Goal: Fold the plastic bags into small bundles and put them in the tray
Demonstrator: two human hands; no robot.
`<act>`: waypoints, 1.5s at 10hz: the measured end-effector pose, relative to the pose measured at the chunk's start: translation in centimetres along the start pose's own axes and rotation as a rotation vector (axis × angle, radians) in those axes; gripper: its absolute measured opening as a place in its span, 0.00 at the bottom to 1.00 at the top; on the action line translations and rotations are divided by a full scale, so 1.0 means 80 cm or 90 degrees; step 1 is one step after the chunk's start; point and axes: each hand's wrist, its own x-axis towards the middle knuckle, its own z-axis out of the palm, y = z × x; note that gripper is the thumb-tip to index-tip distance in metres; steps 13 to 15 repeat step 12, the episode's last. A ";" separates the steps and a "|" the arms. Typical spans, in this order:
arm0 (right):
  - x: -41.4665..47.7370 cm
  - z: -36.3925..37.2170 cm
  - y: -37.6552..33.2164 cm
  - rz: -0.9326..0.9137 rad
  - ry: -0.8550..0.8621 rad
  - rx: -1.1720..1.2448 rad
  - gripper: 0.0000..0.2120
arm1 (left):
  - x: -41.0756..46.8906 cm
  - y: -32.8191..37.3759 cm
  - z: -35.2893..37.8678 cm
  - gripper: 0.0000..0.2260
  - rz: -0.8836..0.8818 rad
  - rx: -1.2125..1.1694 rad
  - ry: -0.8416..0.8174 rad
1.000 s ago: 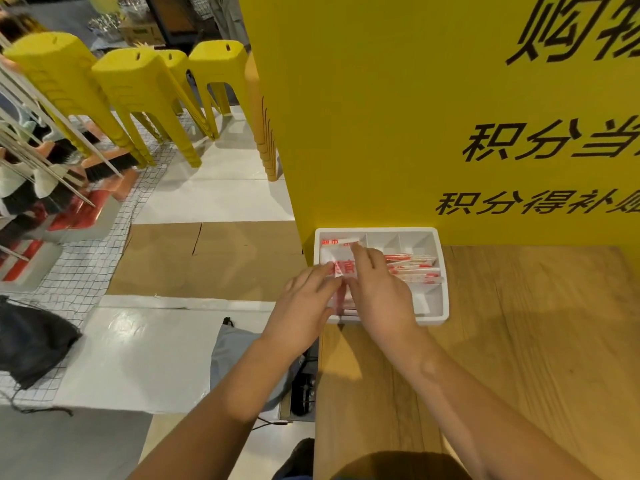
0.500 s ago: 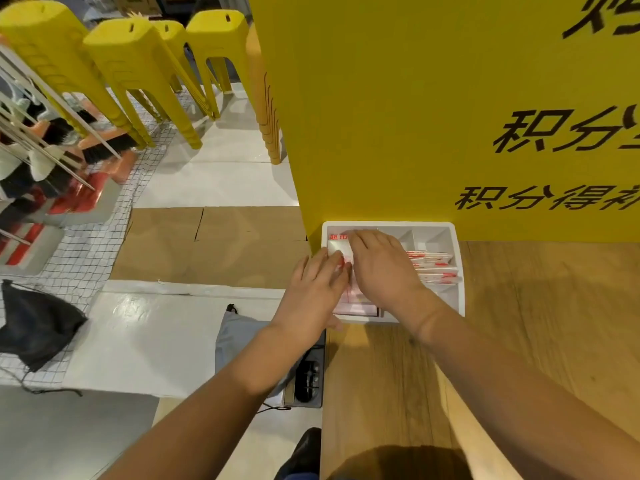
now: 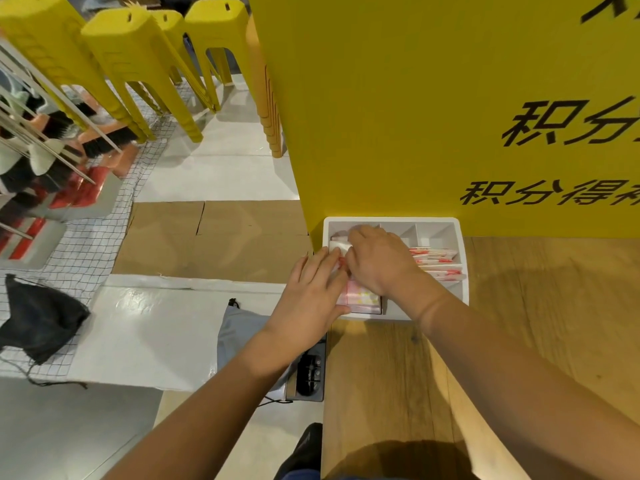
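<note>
Your left hand (image 3: pixel 311 289) is pressing, fingers straight, against the folded bag (image 3: pixel 336 244) in the left compartment of the tray (image 3: pixel 433 220) | your right hand (image 3: pixel 377 261) is covering it, grip unclear.

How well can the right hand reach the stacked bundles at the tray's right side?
Probably yes, easily: the right hand is over the tray, the stacked bundles lie right beside it, uncovered.

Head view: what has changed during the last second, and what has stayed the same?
The bag, held up over the left compartment of the tray before, has gone down into it. The right hand moved forward and now lies over it; the left hand followed, fingers straight against its near edge. Whether the right hand still grips is hidden. The bundles in the right compartment stayed put.
</note>
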 end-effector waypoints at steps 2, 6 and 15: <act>0.004 -0.003 -0.002 0.007 -0.003 0.013 0.21 | 0.000 0.008 0.000 0.27 -0.026 -0.034 0.034; -0.048 0.015 0.015 -0.074 0.157 -0.075 0.20 | 0.005 0.003 0.003 0.26 -0.028 -0.029 0.011; -0.063 -0.008 0.019 -0.056 0.095 -0.150 0.26 | 0.012 0.008 -0.018 0.23 -0.107 -0.103 -0.049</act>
